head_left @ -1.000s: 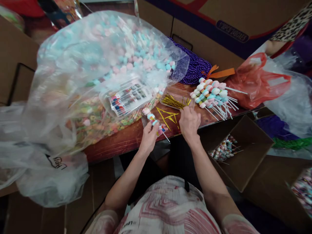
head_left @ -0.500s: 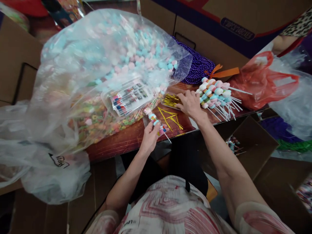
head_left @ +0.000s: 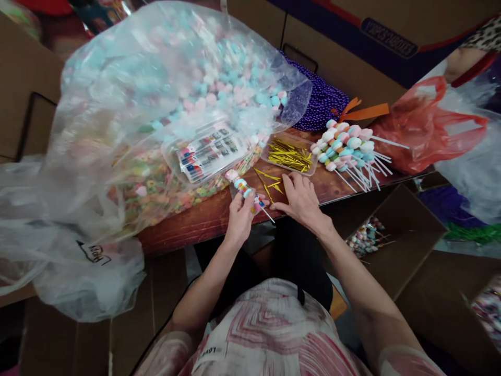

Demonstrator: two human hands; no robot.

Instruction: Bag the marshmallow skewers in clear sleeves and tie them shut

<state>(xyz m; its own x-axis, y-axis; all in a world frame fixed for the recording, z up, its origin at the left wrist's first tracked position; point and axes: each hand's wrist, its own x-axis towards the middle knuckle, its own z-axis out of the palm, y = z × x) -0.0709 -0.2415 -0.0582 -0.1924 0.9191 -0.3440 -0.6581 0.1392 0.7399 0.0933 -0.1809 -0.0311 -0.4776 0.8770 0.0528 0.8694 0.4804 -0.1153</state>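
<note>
My left hand is closed around a wrapped marshmallow skewer, held at a slant over the wooden table's front edge. My right hand lies just right of it with fingers spread, its tips on loose gold twist ties on the table. Behind them a clear tray of gold twist ties sits beside a pile of marshmallow skewers with white sticks pointing right.
A huge clear bag of marshmallows and ring candies fills the left. A clear box of small packets leans on it. Purple beads and a red bag are behind. An open carton with finished skewers stands lower right.
My right hand has drawn back from the tray of ties to the loose ties near the skewer. My left hand has kept hold of the skewer, almost still.
</note>
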